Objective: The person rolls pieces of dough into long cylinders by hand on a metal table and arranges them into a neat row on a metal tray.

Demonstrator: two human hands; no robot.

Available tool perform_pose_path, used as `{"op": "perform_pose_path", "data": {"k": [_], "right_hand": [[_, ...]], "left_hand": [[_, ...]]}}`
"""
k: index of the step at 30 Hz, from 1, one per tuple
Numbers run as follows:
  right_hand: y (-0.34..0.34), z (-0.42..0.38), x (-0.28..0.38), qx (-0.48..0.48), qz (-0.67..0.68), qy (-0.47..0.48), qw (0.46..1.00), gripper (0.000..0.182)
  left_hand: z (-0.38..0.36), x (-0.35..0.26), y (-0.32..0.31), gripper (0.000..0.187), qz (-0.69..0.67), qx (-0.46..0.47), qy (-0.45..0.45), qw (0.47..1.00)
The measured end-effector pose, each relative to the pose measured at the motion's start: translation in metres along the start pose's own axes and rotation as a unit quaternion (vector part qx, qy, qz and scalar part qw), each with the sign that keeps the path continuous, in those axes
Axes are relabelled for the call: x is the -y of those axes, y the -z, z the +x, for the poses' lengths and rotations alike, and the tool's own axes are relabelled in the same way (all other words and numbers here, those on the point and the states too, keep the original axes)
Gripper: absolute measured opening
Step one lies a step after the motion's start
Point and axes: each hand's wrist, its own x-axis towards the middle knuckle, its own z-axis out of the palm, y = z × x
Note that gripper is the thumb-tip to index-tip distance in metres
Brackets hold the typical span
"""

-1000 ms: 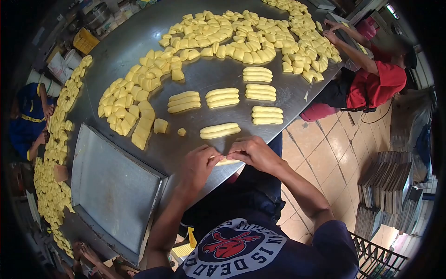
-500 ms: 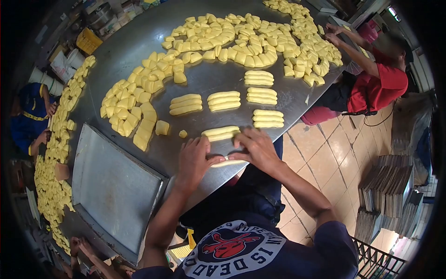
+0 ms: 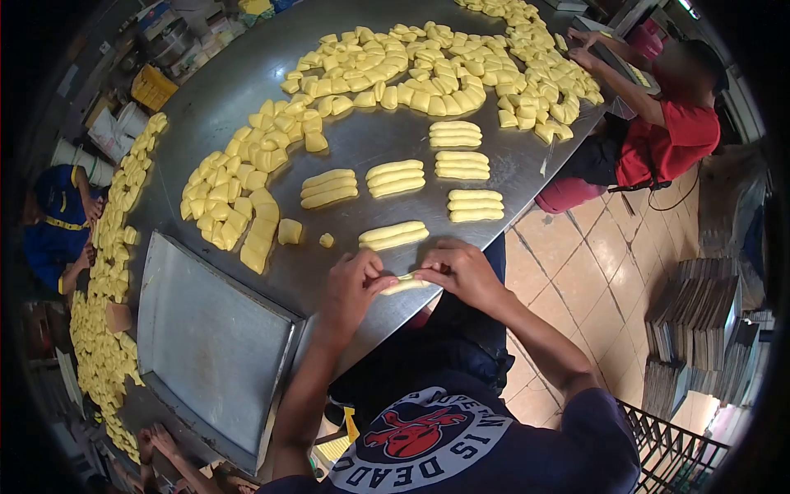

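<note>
At the near edge of the metal table, my left hand pinches the left end of a pale yellow dough strip. My right hand pinches its other end, fingers closed. Just beyond my hands lies a group of rolled dough strips. Farther off are more such groups, one at the left, one in the middle and several at the right. A small dough scrap and a single dough piece lie to the left.
Dough pieces spread across the far side, and more line the left. An empty metal tray lies left of my arm. A person in red works at the right, another in blue at the left. Stacked trays stand right.
My hands have drawn slightly apart from the table's dough group, and more of the strip between them shows. The person in red has moved their hands slightly. The whole view has shifted a little.
</note>
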Motion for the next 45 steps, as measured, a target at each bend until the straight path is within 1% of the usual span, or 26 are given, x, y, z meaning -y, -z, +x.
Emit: {"op": "perform_pose_path", "data": {"k": [1, 2, 3, 5, 7, 9, 11, 13, 15, 18, 20, 21, 23, 25, 27, 28, 29, 30, 32, 33, 36, 38, 40, 42, 43, 45], "right_hand": [[-0.002, 0.002, 0.002, -0.004, 0.0, 0.001, 1.0, 0.027], [-0.004, 0.003, 0.003, -0.049, -0.066, 0.023, 0.996, 0.03], [-0.006, 0.003, 0.004, -0.092, -0.132, 0.045, 0.986, 0.033], [-0.001, 0.005, 0.001, -0.119, -0.115, 0.011, 0.986, 0.038], [0.006, 0.002, -0.002, -0.042, -0.087, -0.016, 0.995, 0.036], [-0.001, -0.004, -0.011, -0.049, -0.065, 0.019, 0.997, 0.034], [-0.003, -0.014, -0.015, -0.051, -0.043, 0.052, 0.996, 0.031], [0.009, -0.018, -0.008, -0.021, 0.094, 0.012, 0.995, 0.021], [0.01, -0.016, -0.003, 0.015, 0.088, -0.002, 0.996, 0.015], [-0.002, -0.003, 0.001, -0.015, -0.016, 0.045, 0.999, 0.024], [0.001, 0.004, 0.007, -0.029, -0.08, 0.048, 0.995, 0.026], [0.002, 0.005, 0.009, -0.045, -0.142, 0.045, 0.988, 0.029], [0.006, 0.008, 0.006, -0.049, -0.152, 0.01, 0.987, 0.031], [0.009, 0.005, 0.003, -0.056, -0.165, -0.022, 0.984, 0.032], [0.006, -0.001, -0.004, 0.0, -0.086, -0.001, 0.996, 0.028], [0.005, -0.005, -0.007, -0.001, -0.086, 0.0, 0.996, 0.028], [0.003, -0.01, -0.008, -0.008, -0.018, 0.002, 1.0, 0.026], [0.004, -0.011, -0.007, -0.016, 0.048, 0.006, 0.999, 0.024], [0.001, -0.01, 0.001, -0.014, 0.053, 0.016, 0.998, 0.023], [-0.002, -0.008, 0.005, -0.014, 0.06, 0.024, 0.998, 0.021], [-0.012, 0.001, 0.0, -0.014, -0.013, 0.052, 0.998, 0.027], [-0.009, 0.006, -0.001, -0.013, -0.063, 0.061, 0.996, 0.03], [-0.003, 0.009, 0.0, -0.032, -0.182, 0.049, 0.981, 0.035], [0.003, 0.013, -0.001, -0.03, -0.184, 0.023, 0.982, 0.038], [0.006, 0.015, -0.002, -0.032, -0.189, -0.001, 0.981, 0.041], [0.002, 0.014, -0.015, -0.026, -0.151, 0.03, 0.988, 0.044]], "left_hand": [[0.002, 0.001, -0.002, 0.033, 0.115, -0.015, -0.069, 0.991], [0.004, 0.003, -0.002, 0.036, 0.228, -0.031, -0.136, 0.964], [0.005, 0.005, 0.0, 0.036, 0.229, -0.03, -0.137, 0.963], [0.006, 0.008, 0.003, 0.039, 0.233, -0.093, -0.143, 0.957], [0.001, 0.015, -0.003, 0.039, 0.187, -0.094, -0.121, 0.97], [-0.006, 0.017, -0.005, 0.039, 0.141, -0.09, -0.095, 0.981], [-0.013, 0.014, -0.003, 0.038, 0.024, -0.063, -0.022, 0.997], [-0.01, 0.014, -0.003, 0.035, -0.019, -0.065, -0.037, 0.997], [-0.01, 0.011, -0.005, 0.033, -0.061, -0.066, -0.044, 0.995], [0.002, 0.002, -0.005, 0.034, 0.027, -0.028, -0.065, 0.997], [0.006, -0.001, -0.004, 0.036, 0.205, -0.043, -0.158, 0.965], [0.007, 0.0, -0.002, 0.036, 0.206, -0.042, -0.154, 0.966], [0.009, 0.001, 0.003, 0.039, 0.213, -0.09, -0.143, 0.962], [0.002, 0.008, -0.004, 0.04, 0.177, -0.08, -0.111, 0.975], [-0.006, 0.01, -0.006, 0.04, 0.142, -0.071, -0.079, 0.984], [-0.01, 0.009, -0.006, 0.04, 0.086, -0.06, -0.039, 0.994], [-0.011, 0.009, -0.005, 0.041, 0.03, -0.05, 0.002, 0.998], [-0.009, 0.01, -0.006, 0.041, 0.03, -0.052, -0.001, 0.998], [-0.006, 0.013, -0.012, 0.036, 0.0, -0.068, -0.094, 0.993], [-0.004, 0.011, -0.013, 0.036, 0.0, -0.069, -0.094, 0.993], [0.005, -0.002, -0.009, 0.034, 0.049, -0.023, -0.05, 0.997], [0.01, -0.01, -0.005, 0.035, 0.28, -0.011, -0.114, 0.953], [0.014, -0.009, 0.002, 0.036, 0.285, -0.007, -0.082, 0.955], [0.01, -0.003, 0.004, 0.038, 0.289, 0.0, -0.046, 0.956], [0.009, 0.007, 0.002, 0.04, 0.263, -0.019, -0.075, 0.962], [0.009, 0.016, -0.001, 0.042, 0.236, -0.041, -0.107, 0.965]]}}
